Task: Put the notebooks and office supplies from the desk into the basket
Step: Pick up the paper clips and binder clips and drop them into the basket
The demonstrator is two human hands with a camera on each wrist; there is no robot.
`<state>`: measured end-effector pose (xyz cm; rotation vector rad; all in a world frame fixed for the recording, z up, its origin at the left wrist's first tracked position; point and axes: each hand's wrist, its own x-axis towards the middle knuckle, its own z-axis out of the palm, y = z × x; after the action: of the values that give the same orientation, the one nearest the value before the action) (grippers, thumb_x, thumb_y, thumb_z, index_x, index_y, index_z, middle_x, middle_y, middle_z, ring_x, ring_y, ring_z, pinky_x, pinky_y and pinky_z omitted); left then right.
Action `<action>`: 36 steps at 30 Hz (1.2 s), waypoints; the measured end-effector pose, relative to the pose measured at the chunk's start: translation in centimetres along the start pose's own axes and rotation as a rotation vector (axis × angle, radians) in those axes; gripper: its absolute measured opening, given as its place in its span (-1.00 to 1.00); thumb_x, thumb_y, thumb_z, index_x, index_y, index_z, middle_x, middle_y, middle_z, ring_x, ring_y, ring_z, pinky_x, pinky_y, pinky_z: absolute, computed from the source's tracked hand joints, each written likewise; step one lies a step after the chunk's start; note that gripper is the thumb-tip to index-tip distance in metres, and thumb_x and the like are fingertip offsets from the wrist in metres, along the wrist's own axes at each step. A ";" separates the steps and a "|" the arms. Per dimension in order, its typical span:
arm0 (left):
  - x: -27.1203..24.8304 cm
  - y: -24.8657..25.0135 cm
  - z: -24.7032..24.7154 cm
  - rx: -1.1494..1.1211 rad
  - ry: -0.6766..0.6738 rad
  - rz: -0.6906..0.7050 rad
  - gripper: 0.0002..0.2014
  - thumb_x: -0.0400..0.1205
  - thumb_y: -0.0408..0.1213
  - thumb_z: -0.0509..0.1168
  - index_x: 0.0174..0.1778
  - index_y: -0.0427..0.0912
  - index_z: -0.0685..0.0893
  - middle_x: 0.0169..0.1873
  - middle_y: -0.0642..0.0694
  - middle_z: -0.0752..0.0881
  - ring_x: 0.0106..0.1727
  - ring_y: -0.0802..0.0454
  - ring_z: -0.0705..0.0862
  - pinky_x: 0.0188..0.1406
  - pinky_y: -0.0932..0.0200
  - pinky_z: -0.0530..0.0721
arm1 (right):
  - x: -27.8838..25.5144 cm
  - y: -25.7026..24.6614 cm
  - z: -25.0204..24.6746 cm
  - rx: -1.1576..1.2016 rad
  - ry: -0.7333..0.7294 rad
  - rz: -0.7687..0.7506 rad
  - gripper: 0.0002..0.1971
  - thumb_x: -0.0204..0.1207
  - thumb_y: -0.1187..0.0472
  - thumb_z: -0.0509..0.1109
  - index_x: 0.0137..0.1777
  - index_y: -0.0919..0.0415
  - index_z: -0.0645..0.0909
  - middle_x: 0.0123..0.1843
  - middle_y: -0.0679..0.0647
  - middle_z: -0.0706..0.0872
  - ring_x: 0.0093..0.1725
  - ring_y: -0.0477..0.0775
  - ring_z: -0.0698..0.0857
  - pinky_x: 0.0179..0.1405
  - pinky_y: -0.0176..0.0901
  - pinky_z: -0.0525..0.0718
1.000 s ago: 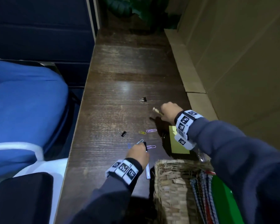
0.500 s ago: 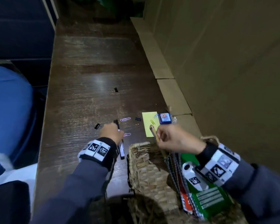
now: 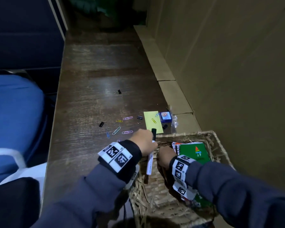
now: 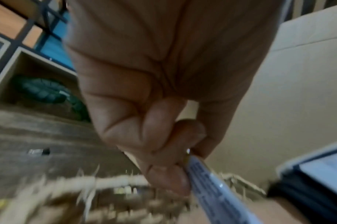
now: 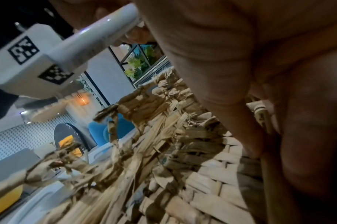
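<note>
My left hand grips a white marker with a black cap, held over the near-left rim of the wicker basket. The left wrist view shows the fingers curled round the marker. My right hand is down inside the basket, curled round a thin pencil close to the woven floor. A green notebook lies in the basket on other notebooks. On the desk lie a yellow sticky note, a small blue box, several paper clips and binder clips.
The dark wooden desk runs away from me, its left edge next to a blue chair. A cardboard wall lines the right side. A plant stands at the far end. A crumpled clear wrapper lies beside the blue box.
My right hand carried the pencil from the desk over the rim and down into the basket. My left hand brought the marker right, from the desk to the basket's edge.
</note>
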<state>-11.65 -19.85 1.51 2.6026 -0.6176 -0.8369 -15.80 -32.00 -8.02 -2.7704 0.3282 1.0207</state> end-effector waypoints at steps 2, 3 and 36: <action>0.5 0.4 1.8 -0.006 -0.094 -0.024 -0.75 0.65 -0.21 0.18 -0.06 -0.33 0.65 -0.12 -0.27 0.67 -0.14 -0.17 0.60 -0.21 0.13 0.52 | -0.1 0.1 0.0 -0.011 0.032 0.001 -0.76 0.52 0.36 0.33 0.16 0.42 0.66 0.22 0.32 0.73 0.23 0.30 0.71 0.13 0.01 0.66; 0.8 0.5 2.7 0.007 -0.125 -0.041 -0.78 0.65 -0.23 0.17 -0.12 -0.30 0.62 -0.15 -0.24 0.64 -0.16 -0.14 0.57 -0.22 0.13 0.51 | -0.5 0.1 -0.2 -0.013 0.034 0.003 -0.77 0.50 0.35 0.37 0.12 0.42 0.67 0.20 0.32 0.74 0.22 0.30 0.72 0.11 0.01 0.66; -1.0 -12.1 -1.4 -0.365 0.405 -0.178 -0.88 0.61 -0.28 0.29 -0.20 0.04 0.56 -0.31 0.07 0.67 -0.29 0.13 0.62 -0.20 0.32 0.48 | 13.2 1.7 -15.0 -0.389 0.097 0.018 -0.43 0.31 0.17 0.55 0.32 0.23 0.51 0.29 0.22 0.67 0.24 0.24 0.69 0.13 -0.04 0.69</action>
<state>-7.95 -8.80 -2.27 2.4041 -0.1073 -0.3979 2.86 -39.04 -5.52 -3.1755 0.1824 1.0539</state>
